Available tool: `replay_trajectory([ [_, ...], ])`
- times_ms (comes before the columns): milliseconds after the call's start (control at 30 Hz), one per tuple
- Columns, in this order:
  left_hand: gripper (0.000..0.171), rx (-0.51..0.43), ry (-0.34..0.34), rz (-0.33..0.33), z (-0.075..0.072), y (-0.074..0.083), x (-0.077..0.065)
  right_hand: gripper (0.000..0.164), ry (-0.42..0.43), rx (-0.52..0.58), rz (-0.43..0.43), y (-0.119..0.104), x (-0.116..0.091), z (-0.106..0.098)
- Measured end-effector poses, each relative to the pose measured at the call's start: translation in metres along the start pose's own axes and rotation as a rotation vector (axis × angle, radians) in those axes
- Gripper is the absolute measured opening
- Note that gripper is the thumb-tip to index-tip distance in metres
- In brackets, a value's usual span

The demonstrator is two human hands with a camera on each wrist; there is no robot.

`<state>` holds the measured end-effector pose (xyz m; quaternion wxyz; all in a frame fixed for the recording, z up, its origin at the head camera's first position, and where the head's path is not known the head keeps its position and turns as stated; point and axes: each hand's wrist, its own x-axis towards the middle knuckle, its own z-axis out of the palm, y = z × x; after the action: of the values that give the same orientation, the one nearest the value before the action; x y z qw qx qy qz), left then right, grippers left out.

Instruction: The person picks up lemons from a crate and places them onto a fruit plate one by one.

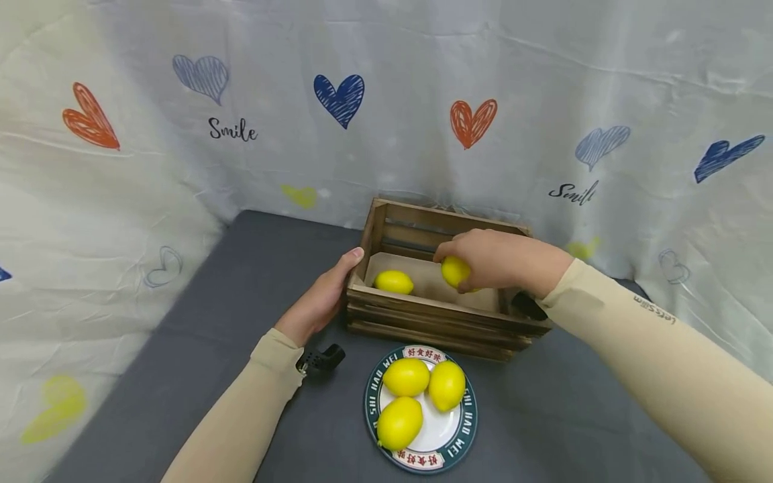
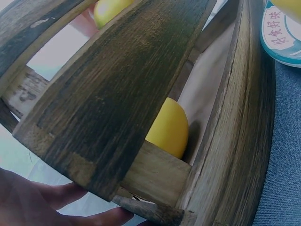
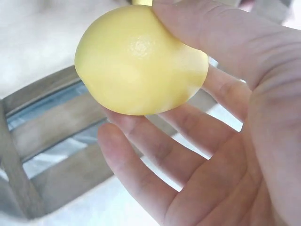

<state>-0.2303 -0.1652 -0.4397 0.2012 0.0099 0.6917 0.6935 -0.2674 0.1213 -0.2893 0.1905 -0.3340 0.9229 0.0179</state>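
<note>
- Far left of the head frame: white curtain [image 1: 36,201] printed with hearts; it also spans the whole upper part.
- Lower left: dark gray cloth [image 1: 223,302] running under everything else.
- Left of center: left hand [image 1: 323,295] at the crate's left end, thumb along the corner. Left wrist view shows two fingers roughly straight, slightly spread, tips at the end slats; the others are out of sight, cannot tell.
- Center: wooden crate [image 1: 423,315], slatted, upright, pale lining on its floor.
- Inside it, at left: one lemon [image 1: 394,282], lying on its side near the front wall.
- Center bottom: round plate [image 1: 435,429], green lettered rim, just in front of the crate; three lemons [image 1: 406,377] lie on it.
- Right of center: held lemon [image 1: 454,272], within the crate's opening.
- Next to it: right hand [image 1: 495,260], thumb and fingers pinching that lemon; right wrist view shows the fingers partly spread.
</note>
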Motion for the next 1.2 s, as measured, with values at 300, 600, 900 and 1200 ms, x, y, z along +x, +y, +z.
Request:
replay_trajectory([
  [300, 0.092, -0.001, 0.0, -0.006, 0.0, 0.001, 0.001, 0.055, 0.08, -0.05, 0.02, -0.012, -0.053, -0.004],
  [600, 0.099, 0.003, -0.004, -0.007, 0.0, 0.004, 0.004, 0.059, 0.124, -0.1, 0.026, -0.031, -0.096, -0.001],
  [900, 0.099, 0.007, 0.01, -0.027, 0.0, 0.002, 0.004, 0.062, 0.109, -0.115, -0.077, -0.053, -0.114, 0.035],
  [1200, 0.099, -0.004, 0.007, -0.004, 0.001, 0.003, 0.004, 0.056, 0.076, -0.154, -0.23, -0.077, -0.113, 0.098],
])
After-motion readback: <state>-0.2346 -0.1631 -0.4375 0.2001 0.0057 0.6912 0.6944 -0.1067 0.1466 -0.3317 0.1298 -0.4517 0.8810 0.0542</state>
